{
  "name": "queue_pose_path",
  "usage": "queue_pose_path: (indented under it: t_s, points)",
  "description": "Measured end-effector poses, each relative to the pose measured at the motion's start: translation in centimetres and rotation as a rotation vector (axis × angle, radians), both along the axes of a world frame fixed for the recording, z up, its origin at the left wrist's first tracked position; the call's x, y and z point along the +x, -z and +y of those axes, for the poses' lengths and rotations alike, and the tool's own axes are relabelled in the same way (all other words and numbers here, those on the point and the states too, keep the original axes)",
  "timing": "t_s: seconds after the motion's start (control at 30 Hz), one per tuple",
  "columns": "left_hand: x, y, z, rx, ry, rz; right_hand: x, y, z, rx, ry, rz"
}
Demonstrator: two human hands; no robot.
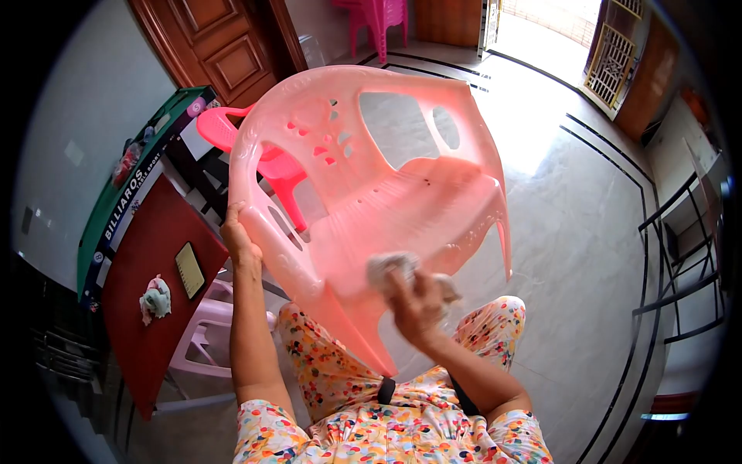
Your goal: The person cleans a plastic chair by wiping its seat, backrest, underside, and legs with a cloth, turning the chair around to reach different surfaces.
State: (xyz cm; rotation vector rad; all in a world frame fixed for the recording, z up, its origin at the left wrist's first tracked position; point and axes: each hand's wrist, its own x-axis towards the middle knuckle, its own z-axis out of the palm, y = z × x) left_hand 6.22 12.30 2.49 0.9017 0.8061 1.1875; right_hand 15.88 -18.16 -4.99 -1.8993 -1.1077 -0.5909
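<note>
A light pink plastic armchair [379,224] is tilted in front of me, its seat facing up toward me and one leg slanting down between my knees. My left hand [242,234] grips the chair's edge by the armrest on the left side. In my right hand [417,304] is a crumpled whitish cloth [389,269], bunched under the fingers at the near edge of the seat. Motion smears this hand and the cloth a little. Cut-out shapes and raised patterns mark the chair's backrest.
To the left stands a red table [147,255] with a phone [189,270] and a crumpled cloth [155,300] on it. A billiards table [127,201] is behind it. Bright pink chair [282,174] behind mine; pink stools [379,19] farther back. Black metal frame [680,271] at right.
</note>
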Motion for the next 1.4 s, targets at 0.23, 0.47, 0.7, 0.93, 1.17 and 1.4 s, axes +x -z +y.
queue_pose_path:
  t_s: [0.23,0.47,0.7,0.93,1.17,1.4]
  points:
    - [0.2,-0.6,-0.9,0.006,-0.002,0.014,-5.9,1.0,1.6,-0.181,-0.475,-0.202]
    - [0.0,0.3,0.4,-0.023,0.024,0.010,0.9,-0.6,0.4,-0.024,-0.180,-0.234]
    - [0.1,0.3,0.5,-0.029,0.037,-0.032,13.2,-0.5,-2.3,0.082,0.239,-0.156]
    - [0.2,-0.2,0.0,0.016,-0.027,0.007,19.8,0.9,-3.3,0.109,0.394,0.488]
    - [0.1,0.4,0.7,-0.020,-0.009,-0.010,11.1,-0.6,-2.2,0.131,0.196,0.287]
    - [0.3,0.4,0.5,0.002,-0.024,-0.018,-2.1,-0.3,1.4,-0.091,-0.261,-0.033]
